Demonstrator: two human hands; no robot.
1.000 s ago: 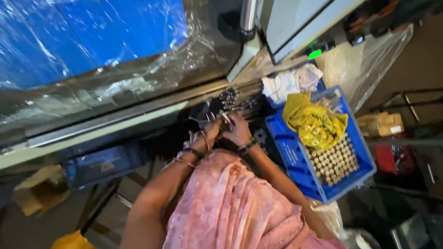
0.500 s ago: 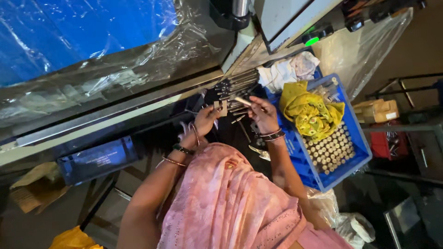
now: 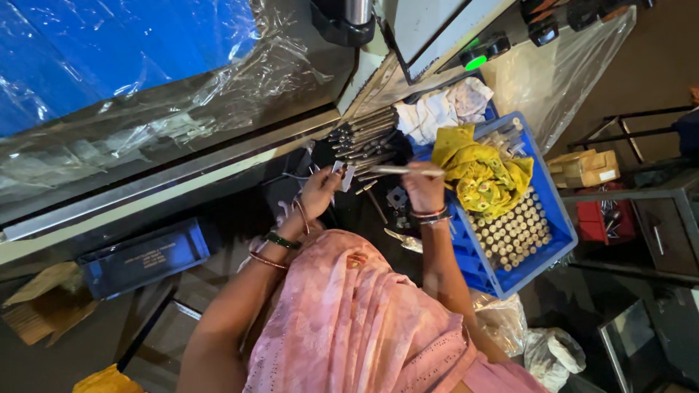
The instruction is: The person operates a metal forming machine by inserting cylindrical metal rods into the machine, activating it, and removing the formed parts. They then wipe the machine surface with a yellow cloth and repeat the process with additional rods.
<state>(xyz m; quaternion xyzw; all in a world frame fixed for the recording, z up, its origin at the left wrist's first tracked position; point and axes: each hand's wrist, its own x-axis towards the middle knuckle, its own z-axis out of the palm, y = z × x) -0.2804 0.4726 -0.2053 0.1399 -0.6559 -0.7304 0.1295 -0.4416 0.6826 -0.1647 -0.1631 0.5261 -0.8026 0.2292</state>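
The right hand (image 3: 424, 191) pinches a slim pale metal rod (image 3: 397, 171) level — likely for inspection — beside the blue plastic crate's (image 3: 557, 225) left edge; the left hand's (image 3: 318, 193) fingers grip a small silvery clip-like piece (image 3: 344, 175).

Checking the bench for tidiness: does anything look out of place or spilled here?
A crumpled yellow cloth lies over the upright metal pins in the blue plastic crate, hiding some. Loose metal bits lie scattered by the right hand, which holds a thin metal rod. Nothing looks spilled.
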